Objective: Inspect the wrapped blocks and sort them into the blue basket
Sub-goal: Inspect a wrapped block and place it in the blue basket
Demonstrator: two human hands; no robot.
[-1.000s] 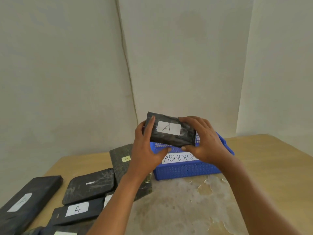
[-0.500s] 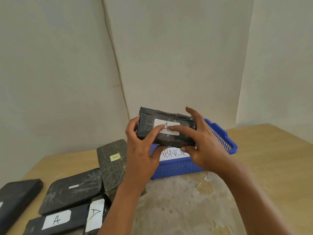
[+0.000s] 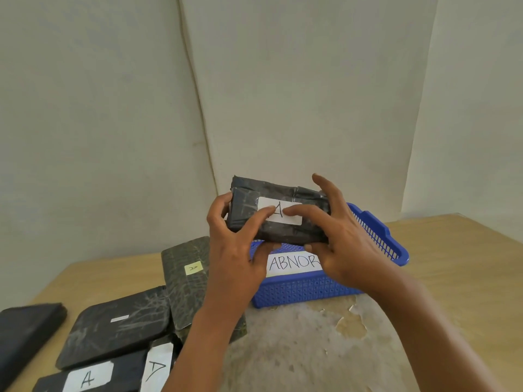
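Wrapped block: black crinkled film, white label marked "A". Held above the near rim of the blue basket. Left hand grips its left end, fingers curled round; right hand grips the right end, forefinger across the label. Basket label reads "ABNOR", the rest hidden behind the right hand. More wrapped blocks lie on the table at 8 o'clock, some cut off by the frame. Table is wooden, veneer worn and peeling near centre. Plain pale walls behind.
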